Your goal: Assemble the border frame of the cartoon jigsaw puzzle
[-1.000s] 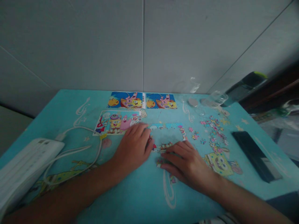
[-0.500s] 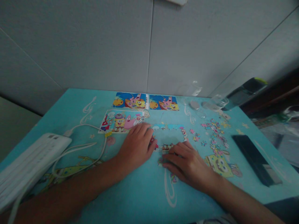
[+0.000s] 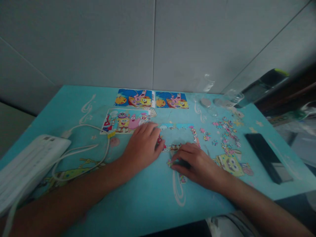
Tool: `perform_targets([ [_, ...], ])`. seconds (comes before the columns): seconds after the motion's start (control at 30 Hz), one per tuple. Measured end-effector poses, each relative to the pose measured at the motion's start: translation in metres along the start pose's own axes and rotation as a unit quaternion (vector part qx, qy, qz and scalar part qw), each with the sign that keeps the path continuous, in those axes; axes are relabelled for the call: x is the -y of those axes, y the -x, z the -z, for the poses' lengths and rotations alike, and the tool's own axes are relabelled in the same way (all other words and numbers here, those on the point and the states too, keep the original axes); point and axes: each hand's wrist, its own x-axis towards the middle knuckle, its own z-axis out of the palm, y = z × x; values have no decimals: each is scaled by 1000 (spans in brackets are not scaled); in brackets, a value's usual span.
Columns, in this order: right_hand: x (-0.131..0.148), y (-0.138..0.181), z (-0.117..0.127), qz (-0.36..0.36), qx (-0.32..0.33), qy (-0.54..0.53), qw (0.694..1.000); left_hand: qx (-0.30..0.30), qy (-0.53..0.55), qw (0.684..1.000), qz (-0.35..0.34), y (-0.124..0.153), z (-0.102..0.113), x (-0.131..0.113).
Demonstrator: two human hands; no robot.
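Note:
A partly joined jigsaw puzzle (image 3: 194,131) lies on the table as a border of pieces around a bare middle. My left hand (image 3: 143,143) rests flat over its left edge, fingers stretched out, covering part of that side. Just below the bottom edge, my right hand (image 3: 197,164) is curled, its thumb and forefinger closing on a small puzzle piece (image 3: 169,163) against the tabletop. Another loose piece (image 3: 183,178) lies under the right hand's near side. A picture card (image 3: 125,121) with cartoon figures sits beyond my left hand.
Loose puzzle pieces (image 3: 225,128) are scattered on the right. Beside them lies a dark phone-like object (image 3: 268,156). Two blue picture cards (image 3: 134,98) lie by the wall, with clear containers (image 3: 233,98) and a dark bottle (image 3: 263,87) rightward. A white power strip (image 3: 34,168) with its cable occupies the left.
The view has tipped down slightly, so the table appears higher. My right thumb and forefinger have shifted a little around the small piece. My left hand stays on the puzzle's left edge.

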Motion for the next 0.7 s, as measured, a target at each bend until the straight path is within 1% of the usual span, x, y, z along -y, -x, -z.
perform_targets([
  [0.23,-3,2,6,-11,14,-64,998,-9,3,1000,6,0,-2,0],
  [0.37,-2,3,3,-19,5,-105,994,-9,0,1000,-1,0,-3,1],
  [0.47,1,2,1,-50,4,-157,986,-11,-1,1000,-1,-1,-3,2],
  [0.57,-3,3,8,-93,4,-198,976,-16,1,1000,-1,-1,-3,2],
  [0.7,-26,5,28,-161,-48,-178,970,-12,-3,1000,-3,0,-3,2],
])
